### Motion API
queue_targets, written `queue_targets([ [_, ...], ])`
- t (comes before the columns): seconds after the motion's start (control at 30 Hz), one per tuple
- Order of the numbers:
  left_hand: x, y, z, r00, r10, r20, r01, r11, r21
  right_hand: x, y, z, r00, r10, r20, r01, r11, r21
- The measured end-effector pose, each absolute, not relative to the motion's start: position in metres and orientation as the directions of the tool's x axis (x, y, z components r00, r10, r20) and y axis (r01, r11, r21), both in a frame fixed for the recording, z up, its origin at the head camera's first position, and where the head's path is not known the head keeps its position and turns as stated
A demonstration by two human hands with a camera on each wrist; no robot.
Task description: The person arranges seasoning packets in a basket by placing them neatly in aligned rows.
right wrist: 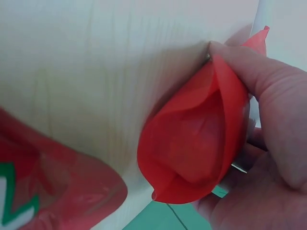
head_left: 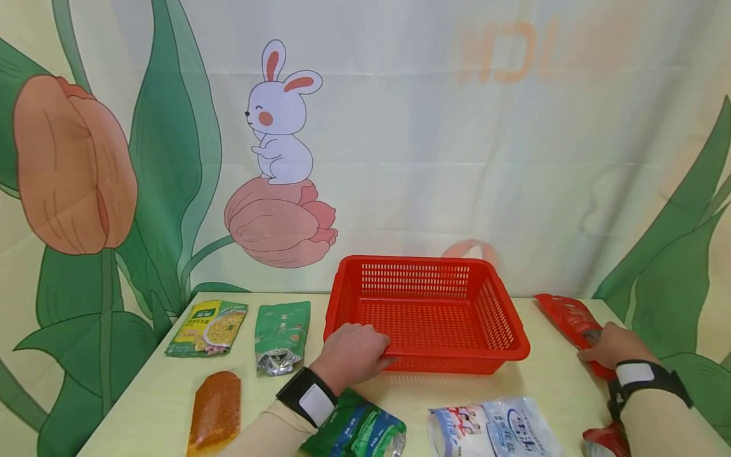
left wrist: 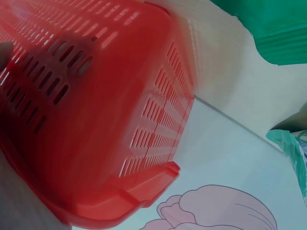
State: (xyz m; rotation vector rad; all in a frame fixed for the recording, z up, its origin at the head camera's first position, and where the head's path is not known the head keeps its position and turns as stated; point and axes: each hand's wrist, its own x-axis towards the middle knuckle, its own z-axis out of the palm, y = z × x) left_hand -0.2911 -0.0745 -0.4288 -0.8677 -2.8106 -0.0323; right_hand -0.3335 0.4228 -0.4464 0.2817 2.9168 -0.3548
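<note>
A red plastic basket (head_left: 428,352) with slotted walls stands upright near the back of the table. My left hand (head_left: 354,354) grips its rim at the near left corner; in the left wrist view the basket's wall (left wrist: 105,110) fills much of the picture, and most of that hand is hidden. On the far right lies a long red packet (head_left: 571,322). My right hand (head_left: 619,346) holds this packet around its near part, thumb on one side and fingers on the other. Seen from the right wrist, the red packet's folded end (right wrist: 192,139) faces the camera.
Left of the basket lie a yellow-green food packet (head_left: 208,327), a green pouch (head_left: 282,333) and a packaged bread loaf (head_left: 214,406). In front are a green-blue packet (head_left: 362,428) and a white-blue bag (head_left: 493,428). Another red packet (head_left: 605,439) lies partly under my right forearm. A printed curtain (head_left: 400,158) hangs behind.
</note>
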Motion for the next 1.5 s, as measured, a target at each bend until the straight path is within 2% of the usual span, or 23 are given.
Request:
queue_targets([
  [0.47, -0.291, -0.073, -0.428, -0.814, 0.551, 0.181, 0.554, 0.831, -0.037, -0.332, 0.422, -0.449, -0.979, 0.153, -0.138, 0.188, 0.937, -0.294],
  [0.93, -0.289, -0.073, -0.427, -0.812, 0.553, 0.184, 0.555, 0.831, -0.048, -0.329, 0.422, -0.445, -0.970, 0.166, -0.176, 0.217, 0.919, -0.329],
  [1.5, -0.290, -0.074, -0.427, -0.818, 0.547, 0.178, 0.548, 0.835, -0.045, -0.323, 0.428, -0.449, -0.987, 0.123, -0.100, 0.151, 0.924, -0.351],
])
